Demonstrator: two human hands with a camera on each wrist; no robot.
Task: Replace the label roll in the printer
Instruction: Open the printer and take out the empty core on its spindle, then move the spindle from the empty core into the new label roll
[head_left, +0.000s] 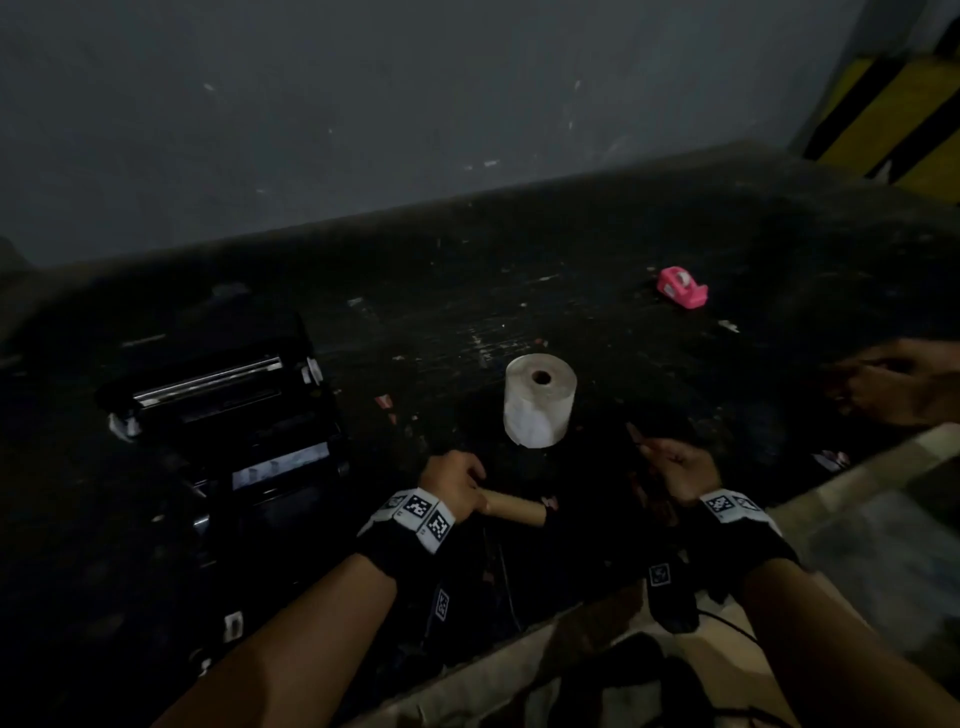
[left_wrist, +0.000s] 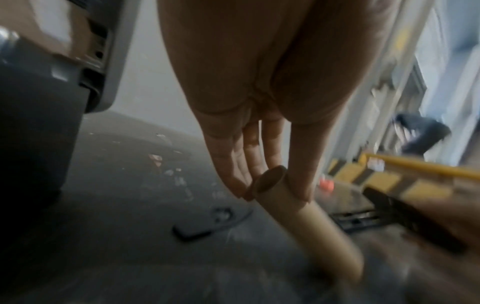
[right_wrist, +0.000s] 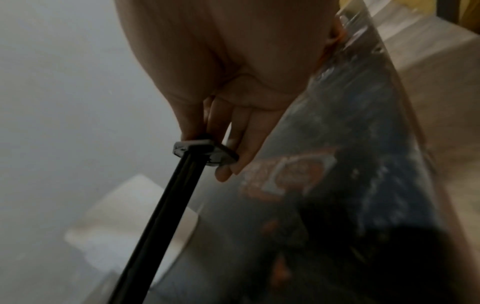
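- Left hand (head_left: 453, 480): above the near part of the dark desk (head_left: 597, 249); its fingers (left_wrist: 249, 156) and thumb pinch one end of an empty cardboard core (head_left: 511, 509), which lies roughly level and points toward the right hand. In the left wrist view the core (left_wrist: 309, 222) runs away from the fingertips, its open end at the grip.
- Right hand (head_left: 680, 467): fingers (right_wrist: 241, 139) curled round the flanged end of a thin black spindle (right_wrist: 158, 216). In the right wrist view the rod extends down and away from the hand; in the head view it is nearly lost against the dark desk, so its far end cannot be made out.
- The core and the spindle are apart, with a gap between the two hands.
- New label roll (head_left: 540, 399): white, full, standing upright on its end on the desk, just beyond and between the two hands, touched by neither. It appears blurred in the right wrist view (right_wrist: 135, 222).
- Printer (head_left: 223, 415): black, at the left of the desk, lid raised, interior exposed; well apart from the roll.
- Pink tape dispenser (head_left: 682, 287): far right of the desk.
- Another person's hand (head_left: 893, 382): blurred, at the right edge, over the desk.
- Grey wall (head_left: 363, 104) behind the desk.
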